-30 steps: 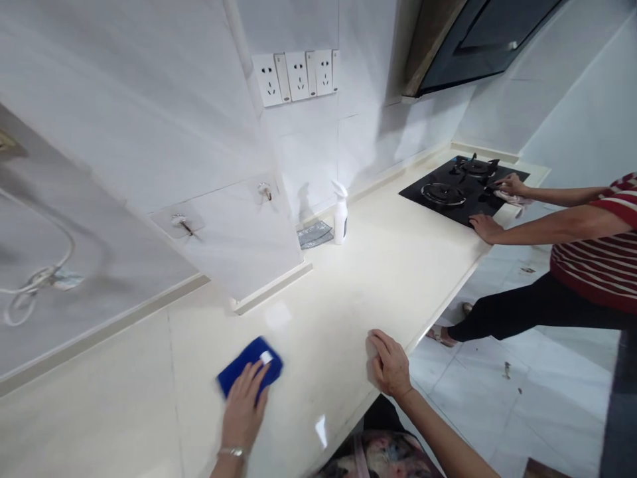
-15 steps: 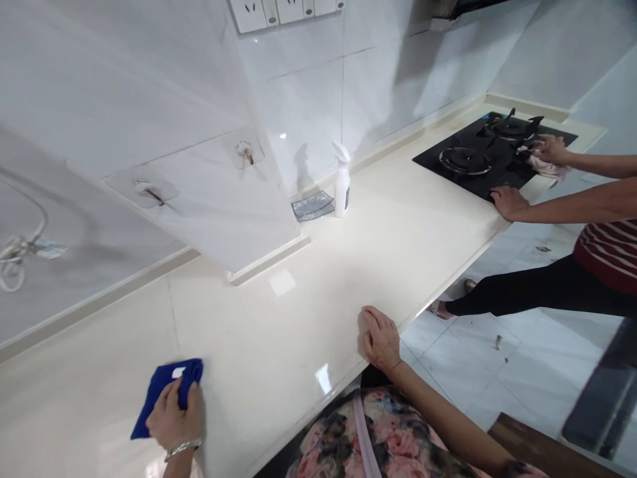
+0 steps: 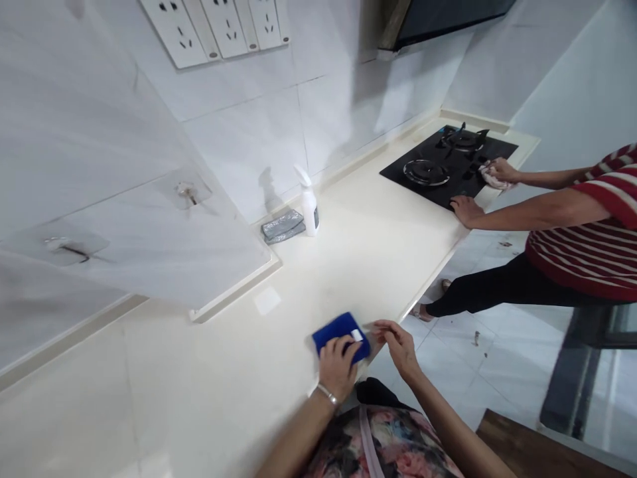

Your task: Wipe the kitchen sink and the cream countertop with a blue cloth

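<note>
A folded blue cloth [image 3: 340, 332] with a small white label lies on the cream countertop [image 3: 209, 372], close to its front edge. My left hand [image 3: 338, 364], with a silver bracelet at the wrist, holds it from above with fingers bent over its near side. Just right of the cloth, at the counter edge, my right hand [image 3: 397, 340] is raised with nothing seen in it. Its fingers are stretched toward the cloth and a little blurred; whether they touch it I cannot tell.
A white spray bottle [image 3: 309, 209] and a grey folded packet [image 3: 283, 226] stand by the wall. Farther right, another person in a striped shirt [image 3: 587, 245] wipes the black gas hob [image 3: 413, 192] with a pale cloth [image 3: 492, 179]. A wall corner [image 3: 233, 292] juts over the counter.
My left hand has slid the blue cloth rightward along the counter, close to my right hand. My right hand has lifted off the countertop and its fingers have straightened. The view has shifted right.
</note>
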Available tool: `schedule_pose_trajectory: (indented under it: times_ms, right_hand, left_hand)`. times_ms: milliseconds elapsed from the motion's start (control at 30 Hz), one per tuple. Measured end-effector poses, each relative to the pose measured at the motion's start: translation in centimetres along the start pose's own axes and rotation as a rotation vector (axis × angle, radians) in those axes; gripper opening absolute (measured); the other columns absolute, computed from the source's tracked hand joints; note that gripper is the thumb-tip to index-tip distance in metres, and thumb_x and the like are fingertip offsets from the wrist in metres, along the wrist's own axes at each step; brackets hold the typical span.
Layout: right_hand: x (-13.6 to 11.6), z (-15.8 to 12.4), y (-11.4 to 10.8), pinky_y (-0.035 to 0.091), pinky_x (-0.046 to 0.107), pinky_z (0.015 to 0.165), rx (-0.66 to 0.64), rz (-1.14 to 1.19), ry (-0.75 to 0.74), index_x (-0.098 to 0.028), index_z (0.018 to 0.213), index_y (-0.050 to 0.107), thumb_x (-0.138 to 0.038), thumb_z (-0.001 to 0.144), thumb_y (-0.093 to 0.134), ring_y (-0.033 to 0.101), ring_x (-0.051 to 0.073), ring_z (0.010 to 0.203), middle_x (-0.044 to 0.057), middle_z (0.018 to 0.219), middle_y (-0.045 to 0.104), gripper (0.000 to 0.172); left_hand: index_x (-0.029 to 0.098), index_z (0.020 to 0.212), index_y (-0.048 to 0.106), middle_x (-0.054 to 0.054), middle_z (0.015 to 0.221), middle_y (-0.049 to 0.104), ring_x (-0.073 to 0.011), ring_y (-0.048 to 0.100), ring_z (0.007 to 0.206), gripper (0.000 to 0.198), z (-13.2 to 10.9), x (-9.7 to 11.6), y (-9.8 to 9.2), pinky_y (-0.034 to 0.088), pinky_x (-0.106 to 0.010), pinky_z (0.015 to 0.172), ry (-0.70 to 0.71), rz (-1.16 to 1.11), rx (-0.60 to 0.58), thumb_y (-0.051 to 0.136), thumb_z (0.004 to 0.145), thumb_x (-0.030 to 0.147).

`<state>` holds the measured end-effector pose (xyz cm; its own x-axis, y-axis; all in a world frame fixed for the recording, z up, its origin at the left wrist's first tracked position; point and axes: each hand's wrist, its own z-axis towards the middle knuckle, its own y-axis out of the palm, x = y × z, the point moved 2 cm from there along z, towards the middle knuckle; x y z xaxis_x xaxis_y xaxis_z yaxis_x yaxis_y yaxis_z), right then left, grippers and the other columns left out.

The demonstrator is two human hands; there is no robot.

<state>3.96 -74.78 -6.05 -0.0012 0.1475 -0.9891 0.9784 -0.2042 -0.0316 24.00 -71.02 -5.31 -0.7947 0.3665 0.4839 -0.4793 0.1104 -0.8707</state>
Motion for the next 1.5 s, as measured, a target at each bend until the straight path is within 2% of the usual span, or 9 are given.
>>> schedule_pose_trajectory:
  times_ms: [167, 333, 533, 667, 833, 1033, 1167, 1300, 1500]
  right_hand:
    - [-0.5, -1.7, -6.1, 0.057, 0.034, 0.066, 0.272, -0.102, 0.017, -0.018, 0.094, 0.074, -0.038, 0.080, 0.057, 0.070, 0.023, 0.076, 0.007, 0.082, 0.075, 0.030]
    - [-1.2, -3.3, -7.9, 0.053, 0.031, 0.064, 0.324, -0.196, 0.013, -0.019, 0.092, 0.074, -0.037, 0.081, 0.056, 0.064, 0.019, 0.068, 0.005, 0.077, 0.074, 0.029]
    - [-4.0, -0.9, -5.3, 0.055, 0.030, 0.064, 0.189, -0.187, -0.034, -0.020, 0.088, 0.075, -0.038, 0.080, 0.056, 0.064, 0.019, 0.066, 0.004, 0.073, 0.073, 0.027]
    - [-4.3, 0.6, -2.7, 0.055, 0.031, 0.063, -0.013, -0.189, -0.034, -0.020, 0.087, 0.075, -0.038, 0.078, 0.058, 0.065, 0.019, 0.064, 0.004, 0.074, 0.074, 0.026]
    - [-2.2, 1.2, 3.3, 0.056, 0.031, 0.066, -0.323, -0.228, 0.008, -0.018, 0.092, 0.075, -0.036, 0.078, 0.059, 0.068, 0.020, 0.068, 0.006, 0.078, 0.075, 0.028]
    - [-3.1, -2.2, 11.0, 0.056, 0.029, 0.065, -0.701, -0.328, -0.082, -0.018, 0.095, 0.074, -0.038, 0.084, 0.054, 0.067, 0.019, 0.068, 0.006, 0.078, 0.075, 0.030]
    - [-4.4, -4.3, 13.1, 0.055, 0.028, 0.066, -0.873, -0.399, -0.251, -0.021, 0.098, 0.072, -0.038, 0.089, 0.049, 0.067, 0.018, 0.072, 0.005, 0.079, 0.073, 0.031]
    - [-3.9, -4.6, 13.0, 0.053, 0.027, 0.059, -0.931, -0.460, -0.352, -0.022, 0.094, 0.072, -0.040, 0.088, 0.047, 0.069, 0.019, 0.073, 0.004, 0.079, 0.072, 0.031]
    - [-0.8, -3.1, 10.5, 0.058, 0.031, 0.067, -0.899, -0.510, -0.269, -0.023, 0.094, 0.072, -0.045, 0.085, 0.048, 0.073, 0.022, 0.074, 0.004, 0.079, 0.075, 0.033]
  left_hand:
    - [0.034, 0.138, 0.052, 0.000, 0.141, 0.054, -0.0276, 0.042, 0.125, 0.045, 9.7, 4.5, 3.1, 0.040, -0.046, 0.096, 0.207, -0.029, -0.093, 0.061, 0.095, 0.029]
    - [0.032, 0.135, 0.054, 0.000, 0.141, 0.054, -0.0263, 0.044, 0.124, 0.043, 15.3, 6.1, 4.8, 0.042, -0.045, 0.094, 0.257, 0.005, -0.116, 0.065, 0.094, 0.036]
    - [0.037, 0.133, 0.060, 0.001, 0.138, 0.059, -0.0260, 0.048, 0.120, 0.038, 14.8, 0.0, 1.9, 0.043, -0.044, 0.088, 0.029, 0.071, -0.024, 0.057, 0.098, 0.022]
    - [0.033, 0.138, 0.059, -0.003, 0.141, 0.056, -0.0296, 0.045, 0.123, 0.048, 7.9, -9.0, -4.2, 0.043, -0.046, 0.093, -0.393, 0.180, 0.157, 0.062, 0.093, 0.016]
    - [0.032, 0.139, 0.058, -0.003, 0.144, 0.054, -0.0274, 0.045, 0.126, 0.046, -9.6, -15.3, -10.5, 0.043, -0.042, 0.099, -0.900, 0.348, 0.338, 0.064, 0.094, 0.024]
    - [0.023, 0.133, 0.064, -0.007, 0.140, 0.056, -0.0286, 0.048, 0.124, 0.039, -30.4, -12.6, -12.4, 0.041, -0.042, 0.106, -1.382, 0.420, 0.525, 0.062, 0.094, 0.025]
    - [0.018, 0.136, 0.060, -0.011, 0.141, 0.055, -0.0347, 0.046, 0.127, 0.041, -40.4, -9.0, -12.8, 0.043, -0.049, 0.106, -1.656, 0.415, 0.612, 0.055, 0.097, 0.028]
    - [0.015, 0.139, 0.056, -0.014, 0.143, 0.051, -0.0409, 0.044, 0.127, 0.045, -44.3, -5.6, -12.3, 0.043, -0.059, 0.101, -1.882, 0.440, 0.680, 0.046, 0.099, 0.034]
    - [0.018, 0.137, 0.059, -0.014, 0.138, 0.053, -0.0392, 0.047, 0.120, 0.044, -40.1, -2.9, -9.2, 0.046, -0.055, 0.093, -1.855, 0.408, 0.630, 0.052, 0.096, 0.029]
